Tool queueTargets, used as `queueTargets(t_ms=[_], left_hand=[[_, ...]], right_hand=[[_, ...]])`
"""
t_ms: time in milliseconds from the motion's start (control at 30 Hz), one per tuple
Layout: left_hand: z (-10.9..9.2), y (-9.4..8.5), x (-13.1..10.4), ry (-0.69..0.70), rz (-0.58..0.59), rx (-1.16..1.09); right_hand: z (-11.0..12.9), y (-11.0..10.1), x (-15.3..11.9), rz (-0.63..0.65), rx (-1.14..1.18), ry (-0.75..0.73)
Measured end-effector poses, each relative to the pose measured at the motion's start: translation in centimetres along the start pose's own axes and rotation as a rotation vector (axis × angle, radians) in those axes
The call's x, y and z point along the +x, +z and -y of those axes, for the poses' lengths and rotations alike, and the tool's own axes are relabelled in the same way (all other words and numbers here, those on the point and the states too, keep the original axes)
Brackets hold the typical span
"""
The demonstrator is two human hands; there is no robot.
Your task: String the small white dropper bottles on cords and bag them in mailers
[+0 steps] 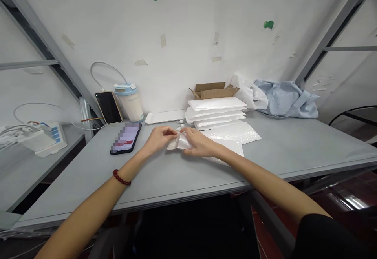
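A white bubble mailer (183,142) lies between my hands, its narrow flap end (173,144) pointing left. My left hand (160,139) pinches the edge of that flap between thumb and fingertips. Across the mailer's body, my right hand (200,143) is closed on it, with the thumb on the near side and the fingers on the far side. More flat white mailers (235,132) spread out under and beyond my right hand. A stack of padded white mailers (217,104) rises just behind. Small whitish scraps (183,124) sit beyond my fingertips.
An open cardboard box (217,93), a white plastic bag (250,94) and a light blue cloth bag (287,99) stand along the wall. To the left are a lit phone (126,138), a dark-screened phone (108,107) on a cable, a lidded cup (130,104) and a power strip (53,139).
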State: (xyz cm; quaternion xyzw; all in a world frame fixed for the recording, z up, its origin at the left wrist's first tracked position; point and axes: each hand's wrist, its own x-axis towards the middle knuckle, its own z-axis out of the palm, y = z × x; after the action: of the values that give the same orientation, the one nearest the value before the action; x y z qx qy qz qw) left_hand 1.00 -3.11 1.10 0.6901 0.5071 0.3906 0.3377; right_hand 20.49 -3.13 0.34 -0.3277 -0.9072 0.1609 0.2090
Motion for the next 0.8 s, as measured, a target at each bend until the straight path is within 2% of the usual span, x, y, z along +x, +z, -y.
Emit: queueTargets(t_ms=[133,267,367,467,567,733,800], left_hand=[[0.1,-0.6,0.1,-0.050,0.005,-0.002],[0.3,0.7,-0.4,0.087,-0.012,0.172],[-0.1,1.6,-0.9,0.166,0.038,0.252],[-0.7,1.5,-1.2,0.120,0.090,0.252],[-1.4,1.1,-1.4,0.040,0.137,0.105],[-1.7,1.5,-1.5,0.052,0.192,0.147],[-1.6,1.5,-1.3,0.031,0.183,0.075]], right_hand=[[-0.1,0.1,0.0,0.007,-0.023,0.027],[0.1,0.4,0.1,0.026,-0.045,0.041],[0.1,0.6,0.1,0.017,-0.060,0.040],[-0.1,0.6,0.2,-0.007,-0.032,0.048],[-0.2,0.7,0.2,-0.029,-0.012,0.051],[-0.3,1.0,0.2,-0.036,-0.041,0.046],[-0.2,0.9,0.1,-0.028,-0.047,0.045]])
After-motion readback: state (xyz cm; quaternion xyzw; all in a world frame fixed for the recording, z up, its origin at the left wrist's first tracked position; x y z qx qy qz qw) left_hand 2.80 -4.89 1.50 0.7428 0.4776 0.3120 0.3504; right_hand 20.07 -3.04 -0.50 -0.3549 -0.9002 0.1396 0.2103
